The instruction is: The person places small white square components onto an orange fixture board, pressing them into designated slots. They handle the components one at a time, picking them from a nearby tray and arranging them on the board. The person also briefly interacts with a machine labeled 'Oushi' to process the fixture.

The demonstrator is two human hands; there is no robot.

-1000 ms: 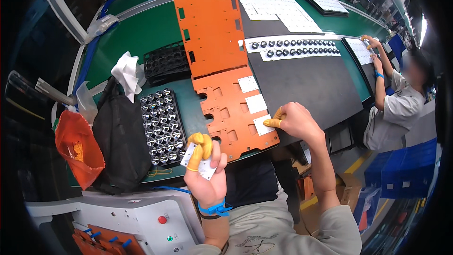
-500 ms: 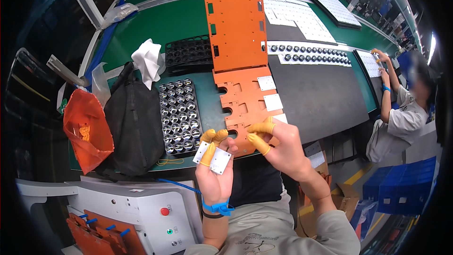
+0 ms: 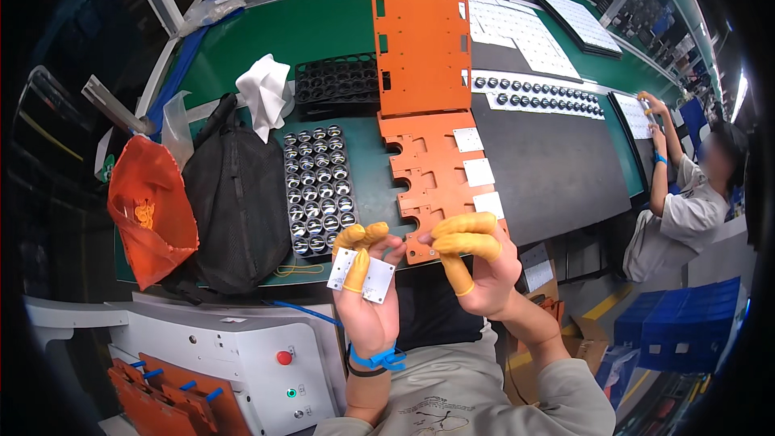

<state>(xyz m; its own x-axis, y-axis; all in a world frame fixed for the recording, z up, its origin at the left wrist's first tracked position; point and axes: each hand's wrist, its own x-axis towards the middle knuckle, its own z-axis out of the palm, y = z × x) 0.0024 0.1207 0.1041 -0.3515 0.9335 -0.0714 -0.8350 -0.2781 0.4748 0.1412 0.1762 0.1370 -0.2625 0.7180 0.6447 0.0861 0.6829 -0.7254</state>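
My left hand [image 3: 367,299], with yellow finger cots on some fingers, is closed on small white circuit boards [image 3: 378,278]; the thumb presses on top, and they look like more than one, overlapping. My right hand [image 3: 484,262], also in yellow finger cots, hovers over the near edge of the orange fixture [image 3: 436,157]. Its fingers stretch leftward with the thumb below them, and I see nothing held. Three white square boards lie along the fixture's right side, the nearest white board [image 3: 488,204] just beyond my right hand. The fixture's orange lid [image 3: 421,44] is folded back away from me.
Left of the fixture stands a tray of shiny round lenses [image 3: 320,190], beside a black bag [image 3: 230,202] and an orange pouch [image 3: 153,218]. Black trays [image 3: 335,89] lie behind. On a dark mat [image 3: 549,165] at right are rows of black round parts [image 3: 549,102]. A co-worker [image 3: 686,194] works far right.
The view has shifted, so the table things sit farther right. My right hand's fingers have straightened, and the nearest board on the fixture shows more fully. My left hand keeps its boards.
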